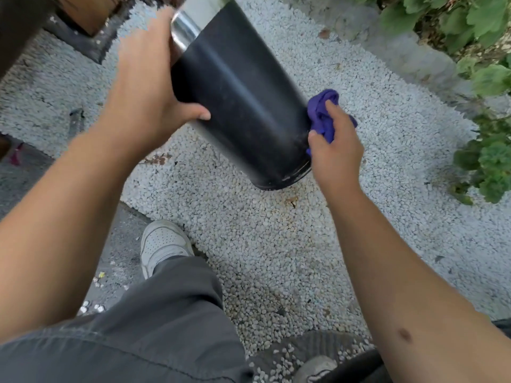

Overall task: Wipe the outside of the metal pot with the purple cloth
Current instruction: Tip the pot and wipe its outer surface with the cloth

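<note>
At the far left, dark wooden furniture (19,29) stands on the gravel ground (262,244), blurred at the frame's edge. Next comes the left hand (143,92), raised above the gravel with its grip closed on the metal pot (237,98): the thumb lies across the pot's dark side wall and the other fingers reach up over the shiny rim, where they pass out of sight. The pot hangs in the air, tilted, with its open, shiny end up and to the left and its dark base down and to the right, clear of the gravel below. Beneath the hands, the person's grey trouser leg (154,327) and a pale sneaker (163,244) rest where the gravel meets a darker paved patch. Just right of the pot's lower wall, the purple cloth (322,114) is pressed against the metal near the base. The right hand (334,150) has its grip curled around the bunched cloth, forefinger on top and thumb underneath, so cloth sits between hand and pot. Farther right, green leafy plants (486,161) line the gravel's border.
</note>
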Action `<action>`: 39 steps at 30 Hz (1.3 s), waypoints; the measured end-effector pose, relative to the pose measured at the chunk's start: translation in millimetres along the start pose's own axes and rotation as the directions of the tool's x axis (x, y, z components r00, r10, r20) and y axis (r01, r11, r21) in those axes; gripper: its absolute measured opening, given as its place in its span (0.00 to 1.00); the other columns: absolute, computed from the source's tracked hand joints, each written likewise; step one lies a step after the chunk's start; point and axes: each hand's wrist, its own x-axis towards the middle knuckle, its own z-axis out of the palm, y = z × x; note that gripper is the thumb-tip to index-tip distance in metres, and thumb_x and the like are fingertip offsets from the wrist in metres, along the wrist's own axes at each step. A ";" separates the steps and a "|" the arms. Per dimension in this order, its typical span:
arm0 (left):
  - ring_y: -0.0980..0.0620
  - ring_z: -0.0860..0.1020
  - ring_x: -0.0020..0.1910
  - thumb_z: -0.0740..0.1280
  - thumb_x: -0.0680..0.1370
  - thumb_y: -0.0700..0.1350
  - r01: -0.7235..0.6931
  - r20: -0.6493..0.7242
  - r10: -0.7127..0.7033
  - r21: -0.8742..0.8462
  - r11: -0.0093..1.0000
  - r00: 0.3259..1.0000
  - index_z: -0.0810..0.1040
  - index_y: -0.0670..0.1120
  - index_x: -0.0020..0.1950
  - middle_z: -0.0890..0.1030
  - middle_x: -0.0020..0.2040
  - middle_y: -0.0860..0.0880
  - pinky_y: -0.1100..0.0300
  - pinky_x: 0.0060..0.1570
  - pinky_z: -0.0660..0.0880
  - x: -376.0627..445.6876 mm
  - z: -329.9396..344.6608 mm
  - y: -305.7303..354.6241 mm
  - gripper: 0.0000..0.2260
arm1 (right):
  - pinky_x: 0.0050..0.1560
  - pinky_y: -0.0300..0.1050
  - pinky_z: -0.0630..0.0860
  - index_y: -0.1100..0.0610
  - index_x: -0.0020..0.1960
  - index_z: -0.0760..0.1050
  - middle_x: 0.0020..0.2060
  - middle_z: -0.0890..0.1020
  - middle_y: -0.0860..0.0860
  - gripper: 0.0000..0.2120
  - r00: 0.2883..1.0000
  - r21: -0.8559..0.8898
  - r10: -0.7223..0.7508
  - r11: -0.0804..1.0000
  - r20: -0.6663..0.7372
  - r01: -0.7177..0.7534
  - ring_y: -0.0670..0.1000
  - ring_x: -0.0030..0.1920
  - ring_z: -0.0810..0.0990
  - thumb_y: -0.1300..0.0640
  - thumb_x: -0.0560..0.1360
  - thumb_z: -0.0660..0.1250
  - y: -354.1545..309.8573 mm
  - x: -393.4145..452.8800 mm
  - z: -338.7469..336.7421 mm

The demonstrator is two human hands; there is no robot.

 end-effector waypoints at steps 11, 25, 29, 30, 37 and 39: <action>0.27 0.60 0.69 0.70 0.62 0.70 -0.188 0.224 0.107 0.380 0.906 0.969 0.56 0.57 0.80 0.60 0.73 0.32 0.37 0.68 0.61 42.7 -6.8 26.3 0.50 | 0.48 0.40 0.75 0.49 0.68 0.73 0.57 0.80 0.50 0.24 0.974 0.133 0.118 0.981 0.192 -0.144 0.46 0.46 0.79 0.60 0.72 0.66 -15.8 34.7 -11.9; 0.30 0.60 0.71 0.67 0.58 0.74 -0.205 0.254 0.103 0.419 0.884 0.962 0.54 0.61 0.79 0.62 0.74 0.35 0.35 0.65 0.63 68.3 0.7 29.3 0.53 | 0.68 0.33 0.63 0.49 0.69 0.72 0.73 0.68 0.46 0.25 0.981 0.066 -0.174 0.982 -0.084 0.179 0.38 0.70 0.64 0.58 0.72 0.67 0.5 -22.2 15.4; 0.30 0.61 0.70 0.70 0.59 0.72 -0.212 0.268 0.102 0.424 0.880 0.958 0.54 0.61 0.79 0.63 0.72 0.34 0.34 0.62 0.66 72.6 2.1 32.5 0.52 | 0.58 0.20 0.59 0.50 0.70 0.71 0.74 0.66 0.48 0.26 0.946 -0.081 -0.303 0.952 -0.111 0.296 0.31 0.69 0.59 0.59 0.73 0.66 5.2 -32.3 23.0; 0.30 0.62 0.69 0.71 0.60 0.72 -0.215 0.269 0.103 0.426 0.879 0.957 0.54 0.61 0.79 0.64 0.72 0.34 0.34 0.62 0.66 73.3 2.9 32.8 0.52 | 0.56 0.19 0.59 0.50 0.71 0.69 0.75 0.65 0.49 0.27 0.939 -0.120 -0.328 0.941 -0.103 0.315 0.27 0.69 0.56 0.59 0.73 0.66 5.2 -35.1 24.6; 0.30 0.60 0.71 0.71 0.60 0.73 -0.211 0.260 0.100 0.443 0.871 0.960 0.53 0.62 0.79 0.63 0.73 0.35 0.33 0.63 0.64 77.3 7.2 36.9 0.52 | 0.46 0.46 0.78 0.52 0.75 0.59 0.76 0.62 0.54 0.34 0.864 -0.346 -0.503 0.807 0.022 0.478 0.47 0.68 0.67 0.60 0.72 0.66 10.5 -52.8 34.4; 0.31 0.61 0.70 0.71 0.60 0.73 -0.214 0.253 0.106 0.448 0.868 0.962 0.54 0.62 0.79 0.64 0.72 0.36 0.34 0.60 0.66 78.9 10.0 41.0 0.52 | 0.45 0.48 0.78 0.54 0.74 0.61 0.75 0.63 0.58 0.33 0.824 -0.406 -0.556 0.733 0.105 0.546 0.56 0.59 0.75 0.61 0.72 0.68 18.8 -57.5 36.6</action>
